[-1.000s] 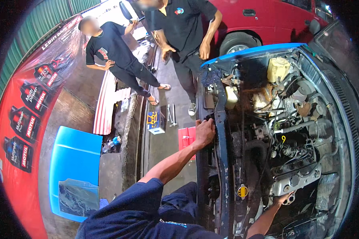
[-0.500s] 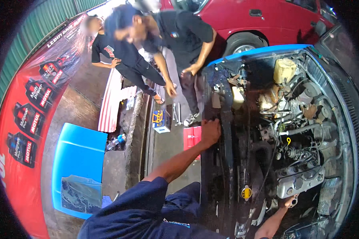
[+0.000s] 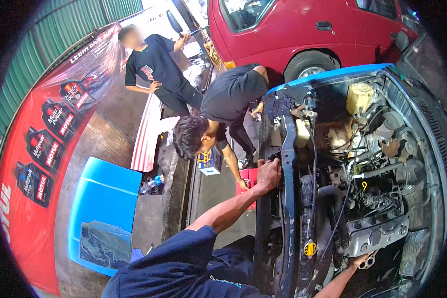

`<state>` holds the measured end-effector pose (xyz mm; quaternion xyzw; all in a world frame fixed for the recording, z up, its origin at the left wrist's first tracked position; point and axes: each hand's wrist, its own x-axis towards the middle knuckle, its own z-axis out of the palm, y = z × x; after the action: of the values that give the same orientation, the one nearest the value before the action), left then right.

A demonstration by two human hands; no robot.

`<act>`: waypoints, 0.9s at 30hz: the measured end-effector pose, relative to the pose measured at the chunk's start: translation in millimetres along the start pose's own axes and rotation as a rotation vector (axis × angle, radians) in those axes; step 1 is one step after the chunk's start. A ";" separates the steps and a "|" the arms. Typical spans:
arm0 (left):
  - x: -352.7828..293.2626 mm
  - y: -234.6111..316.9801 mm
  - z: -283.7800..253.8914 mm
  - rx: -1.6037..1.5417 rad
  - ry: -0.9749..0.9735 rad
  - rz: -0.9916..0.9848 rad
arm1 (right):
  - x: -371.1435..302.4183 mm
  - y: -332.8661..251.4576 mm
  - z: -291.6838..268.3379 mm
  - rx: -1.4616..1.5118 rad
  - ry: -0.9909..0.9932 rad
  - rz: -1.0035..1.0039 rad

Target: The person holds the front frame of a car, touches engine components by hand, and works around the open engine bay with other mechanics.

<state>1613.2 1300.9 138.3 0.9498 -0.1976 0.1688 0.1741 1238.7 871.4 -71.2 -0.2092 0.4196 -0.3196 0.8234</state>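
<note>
- Left hand (image 3: 268, 175) clamped on the front crossbar (image 3: 287, 198) of the open engine bay (image 3: 422, 149), bracing.
- Right hand (image 3: 360, 259) low beside the engine (image 3: 377, 233), below the crossbar; grip closed on a small metal part, unclear which.
- Judgement: keep the brace firm, work the wrist slowly.
- Hoses (image 3: 333, 208) crowd near; little room. Co-worker (image 3: 223, 109) leans in beyond the crossbar.

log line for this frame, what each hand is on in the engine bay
left hand: gripping dark blue front crossbar | right hand: low by grey metal engine cover, grip unclear | co-worker in black shirt: bent over bay edge
</note>
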 end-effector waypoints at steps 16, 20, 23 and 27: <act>-2.3 -2.4 -0.5 0.112 -0.041 0.054 | -16.9 -18.1 4.8 0.112 -0.113 0.251; 0.9 4.2 2.5 0.079 -0.040 0.035 | -23.0 -9.7 6.5 0.081 -0.076 0.085; -0.6 -0.7 -1.4 0.082 -0.053 0.019 | -41.6 2.0 37.8 0.025 0.065 -0.074; -3.8 -8.2 0.7 0.057 0.006 0.027 | -55.8 -1.3 61.2 0.009 0.102 -0.053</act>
<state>1613.6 1308.9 134.0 0.9511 -0.2049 0.1798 0.1451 1263.9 914.3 -5.0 -0.2000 0.4540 -0.3535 0.7931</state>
